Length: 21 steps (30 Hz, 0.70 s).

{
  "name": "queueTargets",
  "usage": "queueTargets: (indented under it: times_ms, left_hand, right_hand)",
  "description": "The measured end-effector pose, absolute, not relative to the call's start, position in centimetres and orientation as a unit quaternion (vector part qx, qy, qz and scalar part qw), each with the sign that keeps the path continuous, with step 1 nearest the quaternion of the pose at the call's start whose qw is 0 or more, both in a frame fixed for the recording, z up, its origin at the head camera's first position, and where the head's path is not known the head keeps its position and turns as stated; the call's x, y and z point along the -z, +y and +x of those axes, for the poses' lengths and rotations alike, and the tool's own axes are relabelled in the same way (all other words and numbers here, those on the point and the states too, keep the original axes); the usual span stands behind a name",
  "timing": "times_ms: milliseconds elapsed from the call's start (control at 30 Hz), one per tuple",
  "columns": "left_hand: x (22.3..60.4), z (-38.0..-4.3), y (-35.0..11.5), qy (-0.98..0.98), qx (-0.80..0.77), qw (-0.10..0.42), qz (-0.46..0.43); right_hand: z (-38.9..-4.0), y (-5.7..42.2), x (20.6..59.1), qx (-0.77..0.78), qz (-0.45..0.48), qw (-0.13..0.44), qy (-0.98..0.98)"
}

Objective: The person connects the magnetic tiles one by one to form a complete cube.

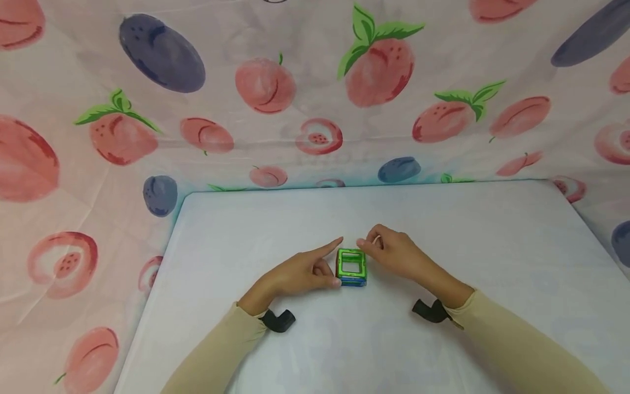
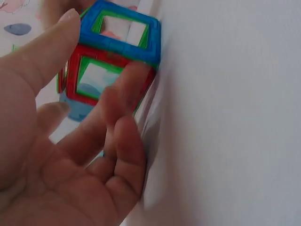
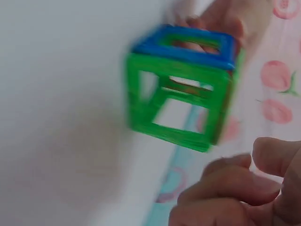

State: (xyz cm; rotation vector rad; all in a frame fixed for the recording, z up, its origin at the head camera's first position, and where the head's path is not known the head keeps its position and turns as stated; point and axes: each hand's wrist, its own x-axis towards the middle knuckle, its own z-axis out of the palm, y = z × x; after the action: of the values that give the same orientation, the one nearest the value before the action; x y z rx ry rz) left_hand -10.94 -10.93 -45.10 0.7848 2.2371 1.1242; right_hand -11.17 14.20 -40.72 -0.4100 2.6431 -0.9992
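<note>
A small cube of magnetic tiles (image 1: 363,268) sits on the white table, with see-through square frames. Its top is green, its front blue (image 2: 151,40) and its left side red (image 2: 71,77); a green frame (image 3: 214,110) makes the right side. At the cube's left is my left hand (image 1: 302,272), thumb near the front corner, index finger stretched toward the back. In the left wrist view a bent finger (image 2: 134,77) overlaps the red tile. My right hand (image 1: 396,253) hovers by the back right corner, fingers loosely curled, holding nothing, apart from the cube.
The white tabletop (image 1: 369,345) runs around the cube on all sides. A fruit-print cloth (image 1: 295,33) hangs behind and at both sides of the table. Black curved pieces (image 1: 279,321) are attached at both wrists.
</note>
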Motion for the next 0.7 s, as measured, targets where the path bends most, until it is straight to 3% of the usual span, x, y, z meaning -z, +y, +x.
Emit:
queueTargets:
  times_ms: [133,300,433,700]
  left_hand:
    - [45.1,-10.9,-10.6,0.826,-0.418,0.212,0.313]
    - [45.2,-10.7,-10.2,0.833,-0.413,0.180,0.321]
    - [45.1,-10.5,-10.1,0.844,-0.404,0.171,0.309]
    - [44.9,-10.5,-10.2,0.844,-0.405,0.185,0.298]
  right_hand:
    - [-10.3,15.0,42.2,0.362,-0.168,0.180,0.899]
    - [-9.1,14.9,43.2,0.344,-0.237,0.120,0.901]
    - [-8.9,14.7,43.3,0.323,-0.246,0.086,0.910]
    - [-8.8,15.3,43.4,0.313,-0.232,0.077,0.918]
